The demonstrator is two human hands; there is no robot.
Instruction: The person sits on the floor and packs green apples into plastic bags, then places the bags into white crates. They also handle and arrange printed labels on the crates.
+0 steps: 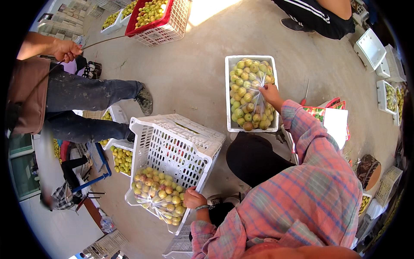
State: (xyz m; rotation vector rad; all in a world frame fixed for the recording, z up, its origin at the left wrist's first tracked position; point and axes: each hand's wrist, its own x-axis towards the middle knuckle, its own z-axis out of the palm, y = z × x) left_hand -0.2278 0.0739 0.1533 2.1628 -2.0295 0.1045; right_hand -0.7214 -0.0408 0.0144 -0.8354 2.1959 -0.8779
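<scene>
My right hand [271, 94] grips the gathered plastic at the upper middle of a clear bag of yellow-green fruit [247, 97]. That bag lies in a white foam box [228, 124] on the floor. Lower left, my left hand [194, 198] is closed on the side rim of a tilted white plastic crate [207, 162]. Inside the crate's low end rests another clear bag of yellow-green and reddish fruit [161, 194], its plastic gathered into a bunch. The fingertips of my left hand are partly hidden at the rim.
A co-worker's legs [90, 97] stand at the left; their hand [68, 50] holds a thin cord. A red-lined crate of fruit [161, 29] stands at the top. Another person's leg [307, 13] is upper right. A red-handled screwdriver [304, 97] lies beside printed bags [333, 126].
</scene>
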